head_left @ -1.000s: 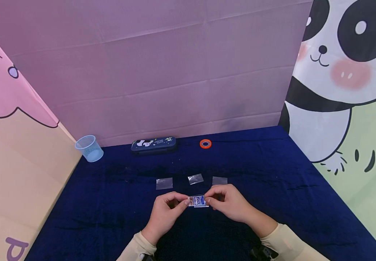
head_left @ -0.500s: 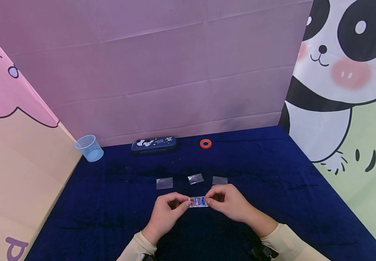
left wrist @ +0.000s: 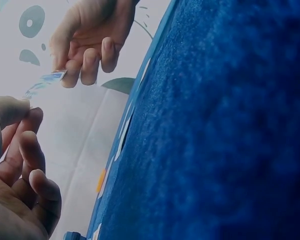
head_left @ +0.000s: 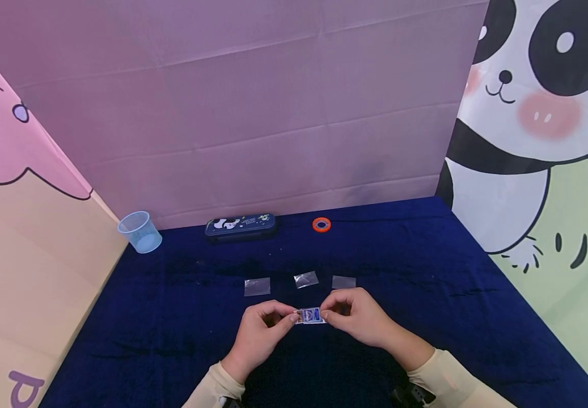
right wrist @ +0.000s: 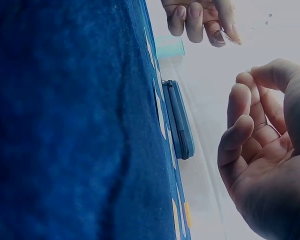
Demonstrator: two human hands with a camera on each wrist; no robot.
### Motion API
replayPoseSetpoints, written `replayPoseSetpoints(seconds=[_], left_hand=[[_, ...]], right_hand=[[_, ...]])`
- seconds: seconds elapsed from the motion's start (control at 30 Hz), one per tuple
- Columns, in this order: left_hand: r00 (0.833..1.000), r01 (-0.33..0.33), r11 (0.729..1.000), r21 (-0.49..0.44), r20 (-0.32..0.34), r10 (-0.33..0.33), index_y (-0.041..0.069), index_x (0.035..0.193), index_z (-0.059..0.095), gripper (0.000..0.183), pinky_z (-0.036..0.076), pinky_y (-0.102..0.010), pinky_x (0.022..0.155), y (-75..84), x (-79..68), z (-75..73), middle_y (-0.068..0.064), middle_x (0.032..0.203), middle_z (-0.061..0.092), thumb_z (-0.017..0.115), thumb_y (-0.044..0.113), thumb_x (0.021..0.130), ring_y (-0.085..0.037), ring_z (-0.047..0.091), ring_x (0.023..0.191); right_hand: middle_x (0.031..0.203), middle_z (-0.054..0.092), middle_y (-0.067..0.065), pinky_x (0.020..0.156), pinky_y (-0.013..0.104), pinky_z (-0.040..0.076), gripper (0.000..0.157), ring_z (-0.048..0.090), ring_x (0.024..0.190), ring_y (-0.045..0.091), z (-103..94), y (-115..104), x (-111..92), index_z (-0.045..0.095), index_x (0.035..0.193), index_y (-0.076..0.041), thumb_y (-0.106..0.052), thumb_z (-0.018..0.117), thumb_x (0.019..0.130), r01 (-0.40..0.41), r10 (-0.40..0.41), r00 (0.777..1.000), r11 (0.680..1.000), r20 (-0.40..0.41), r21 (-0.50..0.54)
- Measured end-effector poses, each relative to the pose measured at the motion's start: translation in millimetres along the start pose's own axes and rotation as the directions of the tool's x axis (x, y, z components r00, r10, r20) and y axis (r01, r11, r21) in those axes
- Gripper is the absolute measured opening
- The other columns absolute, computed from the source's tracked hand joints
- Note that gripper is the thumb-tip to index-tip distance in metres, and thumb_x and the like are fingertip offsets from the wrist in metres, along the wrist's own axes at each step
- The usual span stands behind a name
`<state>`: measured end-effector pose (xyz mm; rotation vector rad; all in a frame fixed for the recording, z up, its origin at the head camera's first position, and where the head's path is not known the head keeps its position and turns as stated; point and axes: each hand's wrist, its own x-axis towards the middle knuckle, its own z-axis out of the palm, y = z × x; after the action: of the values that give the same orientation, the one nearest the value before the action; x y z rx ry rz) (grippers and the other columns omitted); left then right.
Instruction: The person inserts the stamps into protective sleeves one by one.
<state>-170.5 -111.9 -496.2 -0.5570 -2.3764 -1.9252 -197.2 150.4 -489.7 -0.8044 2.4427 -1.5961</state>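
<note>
A small card (head_left: 311, 315) with a blue-and-white printed face is stretched between both hands, over the dark blue cloth. My left hand (head_left: 259, 335) pinches its left end with thumb and index finger. At the other end my right hand (head_left: 364, 318) pinches it the same way. The left wrist view shows the card (left wrist: 47, 81) raised above the cloth, seen almost edge-on, with the other fingers loosely curled. Fingertips cover both of its ends. Just beyond the hands lie three flat clear plastic pieces: one left (head_left: 257, 287), one middle (head_left: 306, 279) and one right (head_left: 343, 281).
At the back of the table (head_left: 426, 272) a dark blue panda pencil case (head_left: 241, 228) lies near the purple backdrop (head_left: 253, 113). To its right sits an orange roll of tape (head_left: 316, 228). A light blue plastic cup (head_left: 140, 232) stands at the back left corner.
A second ago a white edge jutted out below the card's right part; now the card looks evenly lined up and sits slightly farther right. Both hands have barely moved.
</note>
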Motion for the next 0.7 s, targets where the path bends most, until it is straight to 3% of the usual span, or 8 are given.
replayPoseSetpoints(seconds=[0.3,0.7], left_hand=[[0.999,-0.017,0.999,0.051,-0.046,0.019,0.019,0.097,0.079,0.002,0.039,-0.023,0.051,-6.2,3.2,-6.8,0.003,0.076,0.063,0.077,0.018,0.097,-0.008,0.047,0.056],[0.986,-0.013,0.997,0.080,-0.165,0.026,0.012,0.097,0.076,0.003,0.039,-0.026,0.047,2.6,11.8,-43.3,-0.002,0.073,0.060,0.074,0.014,0.099,-0.009,0.047,0.054]], right_hand=[[0.087,0.069,0.001,0.060,0.029,0.052,0.009,0.063,0.070,0.018,0.2,-0.2,0.3,0.076,0.101,-0.010,-0.019,0.075,0.097,-0.010,0.010,1.000,0.999,-0.016,0.034],[0.088,0.069,-0.004,0.061,0.029,0.051,0.011,0.062,0.070,0.017,-4.5,-8.7,5.5,0.076,0.103,-0.012,-0.021,0.076,0.096,-0.014,0.014,1.000,0.999,-0.003,-0.039]])
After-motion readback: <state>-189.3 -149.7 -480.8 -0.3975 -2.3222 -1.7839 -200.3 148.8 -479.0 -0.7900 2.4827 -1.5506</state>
